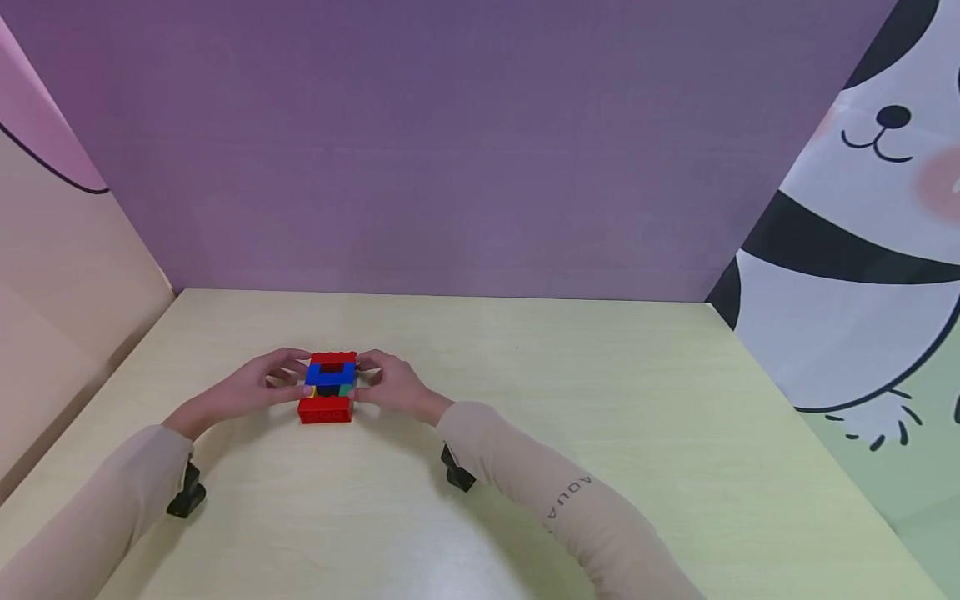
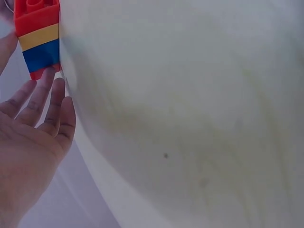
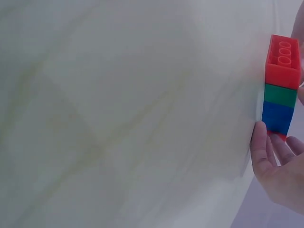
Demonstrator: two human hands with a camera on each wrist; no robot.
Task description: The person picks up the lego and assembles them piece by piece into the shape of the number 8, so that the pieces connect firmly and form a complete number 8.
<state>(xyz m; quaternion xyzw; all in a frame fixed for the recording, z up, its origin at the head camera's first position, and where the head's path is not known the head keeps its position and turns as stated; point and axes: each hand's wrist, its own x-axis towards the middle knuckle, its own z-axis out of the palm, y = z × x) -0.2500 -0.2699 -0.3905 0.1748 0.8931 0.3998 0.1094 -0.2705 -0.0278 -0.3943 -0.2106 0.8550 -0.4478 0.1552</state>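
A small structure of toy building bricks (image 1: 332, 374) lies on its side on the table, between the two hands. It has a red brick (image 1: 326, 409) at the near end, with its hollow underside towards me, then a yellow brick (image 2: 40, 37) and a green brick (image 3: 280, 95) side by side, blue in the middle and red at the far end. The left hand (image 1: 251, 386) grips its left side, thumb near the yellow brick and fingers towards the far end. From the right side, the right hand (image 1: 399, 385) holds it, thumb by the green brick. The contact of some fingertips is hidden.
The pale wooden table (image 1: 600, 400) reaches back to a purple wall (image 1: 465, 150). A printed panda panel (image 1: 862, 333) stands at the right and a pale panel (image 1: 67, 317) at the left. Black wrist devices (image 1: 457, 471) hang under both sleeves.
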